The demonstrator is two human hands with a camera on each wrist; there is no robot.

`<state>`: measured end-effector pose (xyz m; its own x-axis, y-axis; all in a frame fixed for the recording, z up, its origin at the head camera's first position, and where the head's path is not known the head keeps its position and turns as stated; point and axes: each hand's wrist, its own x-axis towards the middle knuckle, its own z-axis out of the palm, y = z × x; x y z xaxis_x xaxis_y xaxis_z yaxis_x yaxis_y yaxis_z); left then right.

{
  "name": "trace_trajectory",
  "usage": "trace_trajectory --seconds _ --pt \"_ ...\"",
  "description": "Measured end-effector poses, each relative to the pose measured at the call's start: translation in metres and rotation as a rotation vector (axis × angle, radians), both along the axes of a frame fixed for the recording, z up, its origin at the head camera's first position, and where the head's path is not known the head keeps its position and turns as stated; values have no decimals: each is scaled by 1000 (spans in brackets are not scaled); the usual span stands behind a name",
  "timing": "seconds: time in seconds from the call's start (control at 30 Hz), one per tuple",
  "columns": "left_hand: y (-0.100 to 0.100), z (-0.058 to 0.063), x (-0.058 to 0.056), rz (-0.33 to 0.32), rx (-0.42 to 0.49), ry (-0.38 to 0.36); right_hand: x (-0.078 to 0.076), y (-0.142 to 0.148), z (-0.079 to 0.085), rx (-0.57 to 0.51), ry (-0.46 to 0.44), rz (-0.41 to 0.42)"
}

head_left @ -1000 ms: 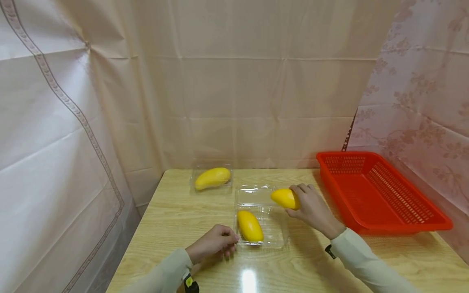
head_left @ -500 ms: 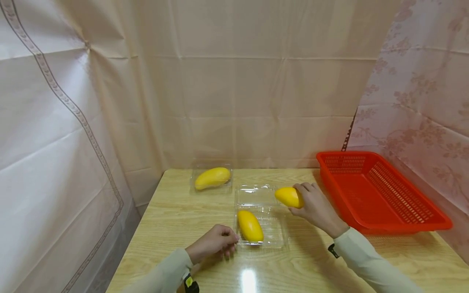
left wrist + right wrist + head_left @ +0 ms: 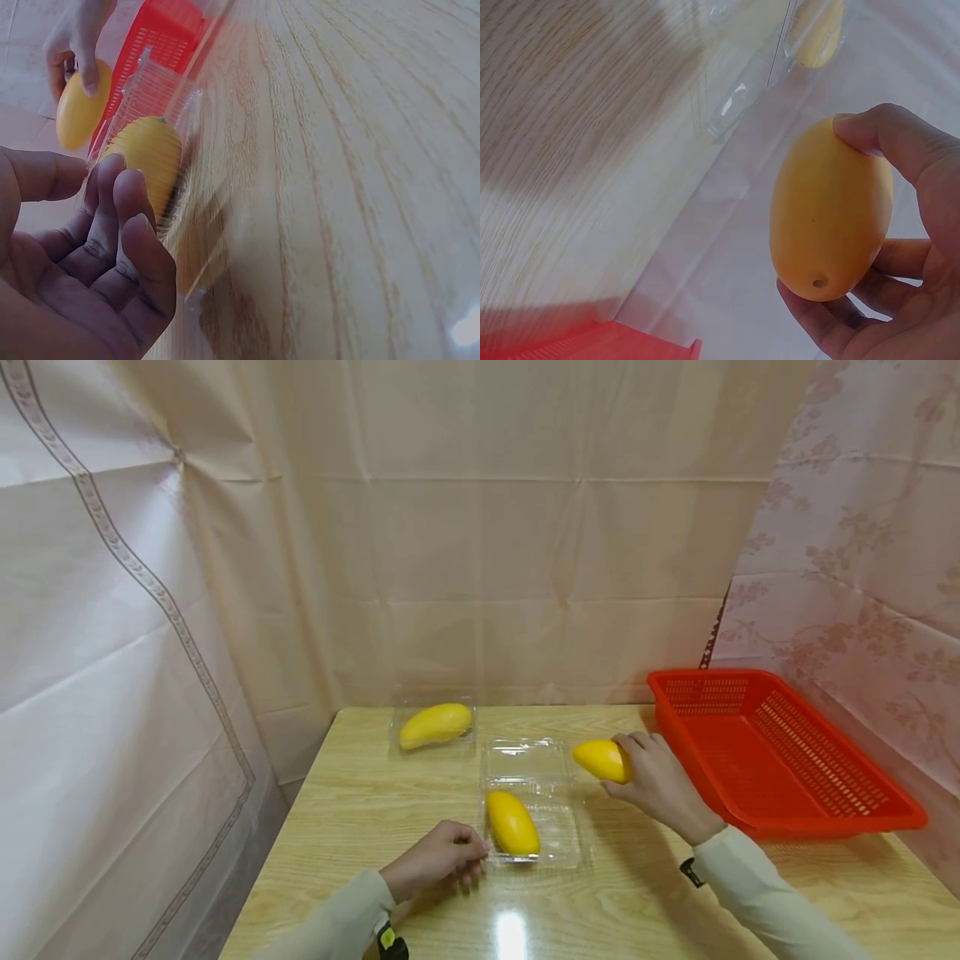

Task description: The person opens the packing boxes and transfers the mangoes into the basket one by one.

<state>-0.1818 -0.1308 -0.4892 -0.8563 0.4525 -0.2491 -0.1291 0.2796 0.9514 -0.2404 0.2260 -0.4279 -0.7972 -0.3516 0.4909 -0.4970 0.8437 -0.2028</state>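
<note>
My right hand (image 3: 656,781) grips a yellow mango (image 3: 602,761) in the air, between the clear box and the red basket; in the right wrist view the thumb lies on one side of it and fingers on the other. An open clear plastic clamshell box (image 3: 558,835) lies on the table, its lid (image 3: 521,760) folded back to the far side. A second mango (image 3: 513,823) rests in the left part of its base. At the box's near left corner, my left hand (image 3: 438,858) pinches the rim between thumb and fingertip, as the left wrist view shows.
A red plastic basket (image 3: 780,768) with slotted walls stands at the table's right. Farther back on the left, another clear plastic box (image 3: 395,739) holds a yellow mango (image 3: 435,725). Hanging cloth (image 3: 480,568) borders the wooden table (image 3: 352,802) behind and at the sides.
My right hand has moved to the right with the mango, away from the clear box's lid and closer to the red basket. The left hand and the box have stayed put.
</note>
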Motion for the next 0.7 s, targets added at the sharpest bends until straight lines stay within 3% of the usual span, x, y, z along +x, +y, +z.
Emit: trace_trajectory --seconds 0.7 --pt "2 -1 -1 -2 -3 -4 -4 17 4 -5 -20 -61"
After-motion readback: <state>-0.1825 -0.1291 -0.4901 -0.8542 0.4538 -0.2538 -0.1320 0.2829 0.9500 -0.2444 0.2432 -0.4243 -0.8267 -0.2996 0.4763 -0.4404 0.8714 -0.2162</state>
